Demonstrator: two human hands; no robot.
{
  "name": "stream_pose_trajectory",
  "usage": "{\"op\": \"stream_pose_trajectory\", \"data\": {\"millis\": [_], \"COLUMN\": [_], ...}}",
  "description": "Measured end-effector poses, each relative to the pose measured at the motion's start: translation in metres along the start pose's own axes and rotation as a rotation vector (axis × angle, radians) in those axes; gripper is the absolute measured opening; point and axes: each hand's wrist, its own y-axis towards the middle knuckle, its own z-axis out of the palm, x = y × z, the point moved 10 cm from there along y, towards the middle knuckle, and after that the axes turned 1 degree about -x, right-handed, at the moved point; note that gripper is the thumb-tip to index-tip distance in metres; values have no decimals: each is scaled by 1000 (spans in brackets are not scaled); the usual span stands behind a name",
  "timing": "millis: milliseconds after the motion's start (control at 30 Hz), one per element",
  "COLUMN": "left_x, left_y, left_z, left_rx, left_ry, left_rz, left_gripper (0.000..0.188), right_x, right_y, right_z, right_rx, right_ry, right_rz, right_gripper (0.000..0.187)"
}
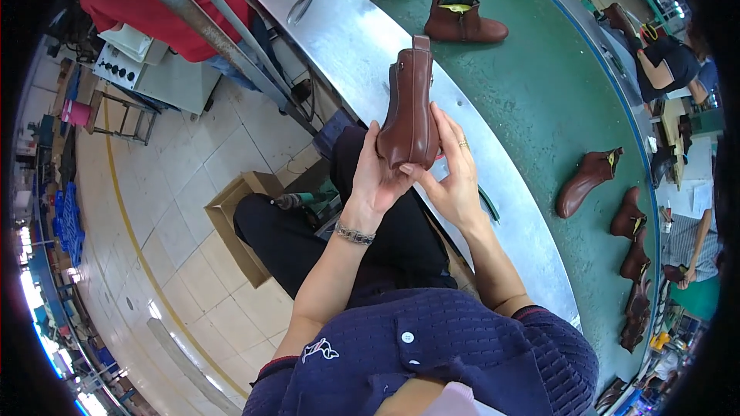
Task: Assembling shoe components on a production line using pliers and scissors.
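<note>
Both hands, left hand [375,177] and right hand [456,173], were clamped in a firm grip around a brown ankle boot [410,107], held above the desk's [362,38] metal near edge.

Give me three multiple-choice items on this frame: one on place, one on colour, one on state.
1. Where do the other brown boots lie?
A. on the green belt
B. on the tiled floor
C. in the cardboard box

2. What colour is the boot in the hands?
A. black
B. brown
C. white

3. How is that boot held?
A. by one hand only
B. by both hands, off the bench
C. lying flat on the belt, untouched

Answers:
1 A: boots such as one near the far end lie on the green belt.
2 B: the held boot is brown leather.
3 B: the left hand and right hand clasp its lower end, above the steel bench edge.
</note>
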Motion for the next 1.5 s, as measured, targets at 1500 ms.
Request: {"op": "stream_pose_trajectory", "data": {"millis": [1500], "left_x": [-31], "left_y": [-188], "left_z": [-70], "left_rx": [-556], "left_ry": [450], "left_rz": [465], "left_gripper": [76], "right_x": [32], "right_y": [-105], "right_z": [107], "right_rx": [693], "right_ry": [311], "right_rz": [-132], "right_gripper": [77]}}
